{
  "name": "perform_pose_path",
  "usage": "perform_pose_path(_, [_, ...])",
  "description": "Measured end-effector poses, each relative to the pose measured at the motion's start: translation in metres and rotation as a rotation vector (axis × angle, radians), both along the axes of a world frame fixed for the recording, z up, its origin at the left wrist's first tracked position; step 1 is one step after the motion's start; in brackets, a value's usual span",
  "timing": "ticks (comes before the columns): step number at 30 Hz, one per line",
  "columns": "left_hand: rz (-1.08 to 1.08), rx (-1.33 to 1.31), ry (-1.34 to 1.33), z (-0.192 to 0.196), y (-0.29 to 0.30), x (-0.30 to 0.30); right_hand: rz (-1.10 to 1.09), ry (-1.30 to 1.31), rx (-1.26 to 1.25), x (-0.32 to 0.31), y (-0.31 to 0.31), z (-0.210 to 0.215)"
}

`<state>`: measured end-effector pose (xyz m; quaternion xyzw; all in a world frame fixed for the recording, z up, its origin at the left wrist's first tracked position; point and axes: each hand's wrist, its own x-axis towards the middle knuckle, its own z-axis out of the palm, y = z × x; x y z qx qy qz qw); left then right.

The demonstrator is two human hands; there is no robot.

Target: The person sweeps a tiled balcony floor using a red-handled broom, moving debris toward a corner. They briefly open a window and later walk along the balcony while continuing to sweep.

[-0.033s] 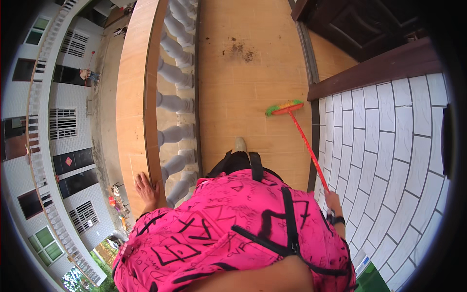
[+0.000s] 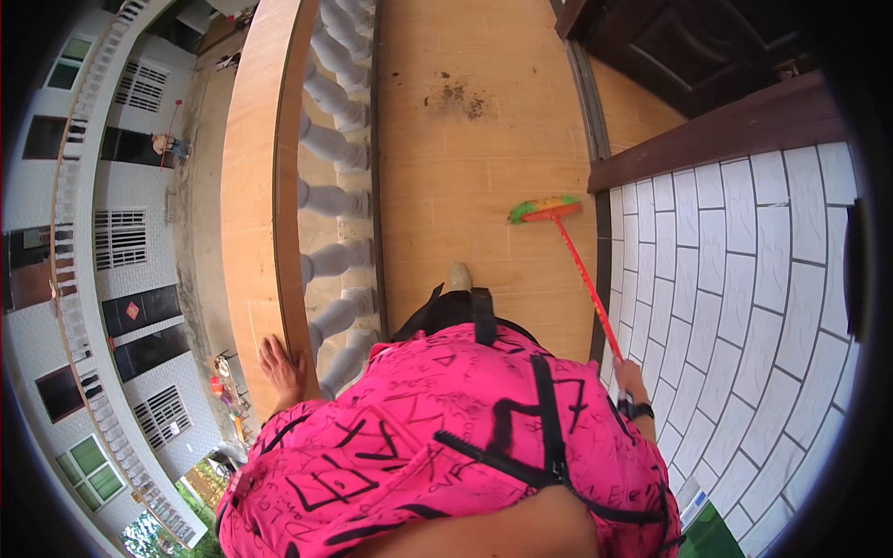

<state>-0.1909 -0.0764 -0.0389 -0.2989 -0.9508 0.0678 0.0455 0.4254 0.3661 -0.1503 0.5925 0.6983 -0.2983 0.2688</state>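
Note:
My left hand (image 2: 285,368) lies with its fingers spread on the flat tan top of the balcony railing (image 2: 249,214). My right hand (image 2: 630,378), with a dark band at the wrist, is closed round the upper end of a broom's red handle (image 2: 589,282). The broom head (image 2: 545,209), with green and yellow bristles, rests on the tiled floor to the front right, a little short of the dark wall edging. Farther ahead, a patch of dark dirt crumbs (image 2: 458,99) is scattered over the tan tiles.
Grey balusters (image 2: 332,198) line the left side. On the right stand a white brick-patterned wall (image 2: 726,270) and a dark brown door (image 2: 693,46) behind a raised sill (image 2: 716,130). A green object (image 2: 714,535) sits at the lower right. Below, a distant person (image 2: 169,145) stands outside.
My right hand has shifted slightly left with the broom handle. The broom head stays at nearly the same spot, and my left hand still rests on the railing.

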Motion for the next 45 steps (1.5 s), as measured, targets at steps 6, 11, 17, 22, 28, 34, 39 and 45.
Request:
perform_pose_path(6, [0.118,-0.052,-0.070,0.024,0.000,0.042,0.043,-0.262,-0.311,0.003,0.027,-0.062])
perform_pose_path(11, [0.244,-0.173,-0.105,0.045,-0.009,0.059,0.048,-0.039,-0.112,-0.019,0.062,-0.073])
perform_pose_path(17, [0.682,-0.622,-0.300,0.099,0.012,0.055,-0.126,-0.070,-0.191,-0.136,0.174,-0.064])
perform_pose_path(22, [0.624,-0.497,-0.162,0.132,0.066,0.019,-0.083,0.177,-0.104,-0.313,0.308,-0.050])
perform_pose_path(28, [0.506,-0.323,-0.026,0.120,0.129,-0.090,-0.013,0.360,0.101,-0.249,0.250,-0.047])
perform_pose_path(34, [0.583,-0.242,0.011,0.139,0.176,-0.182,0.039,-0.165,-0.240,-0.054,0.107,0.114])
perform_pose_path(39, [0.578,-0.304,-0.162,0.124,0.200,-0.217,0.131,-0.073,-0.063,-0.093,0.102,0.077])
perform_pose_path(45, [0.532,-0.178,-0.113,0.100,0.226,-0.192,0.242,0.360,0.093,-0.343,0.220,-0.037])
